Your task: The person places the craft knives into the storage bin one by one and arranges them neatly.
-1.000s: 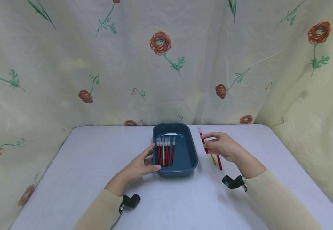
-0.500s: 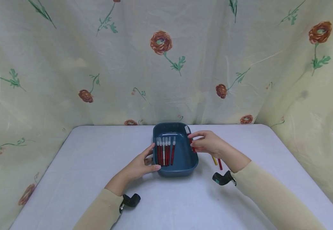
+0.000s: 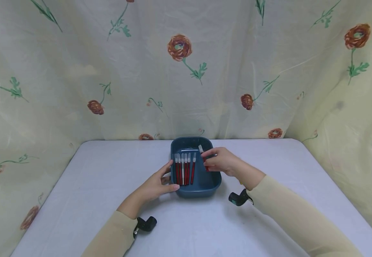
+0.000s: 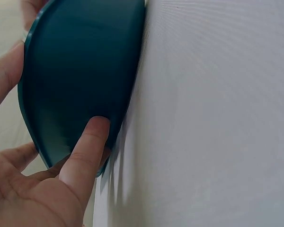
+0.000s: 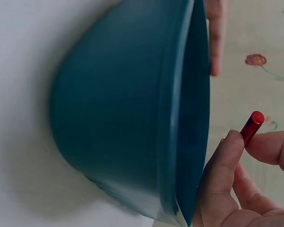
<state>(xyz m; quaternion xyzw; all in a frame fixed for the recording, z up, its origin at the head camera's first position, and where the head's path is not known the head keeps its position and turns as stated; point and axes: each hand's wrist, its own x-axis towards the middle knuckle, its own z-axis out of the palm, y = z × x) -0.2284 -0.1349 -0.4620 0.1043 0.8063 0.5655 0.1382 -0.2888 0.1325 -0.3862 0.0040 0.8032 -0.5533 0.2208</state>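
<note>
A dark blue tray (image 3: 206, 184) stands upright on the table. My left hand (image 3: 153, 185) holds its left side at the near corner, one fingertip (image 4: 99, 125) pressed against the outer wall in the left wrist view. Over the right half of the tray, my right hand (image 3: 222, 161) pinches a slim red pen (image 3: 201, 149) with a whitish cap, the cap pointing away from me. In the right wrist view the pen's flat red end (image 5: 257, 118) shows between thumb and fingertips. Several similar capped pens (image 3: 186, 173) lie side by side along the tray's left; one has a white barrel.
A bit of a yellow pen (image 3: 241, 183) shows on the white table (image 3: 192, 228) behind the right wrist, which hides the rest. A flower-patterned curtain (image 3: 218, 89) hangs behind the table's back edge and at both sides. Black wrist cameras (image 3: 146, 224) sit on both sleeves.
My right hand has carried the red pen leftward from beside the tray to over its inside. The red pen on the table is now hidden by the arm. My left hand stays put.
</note>
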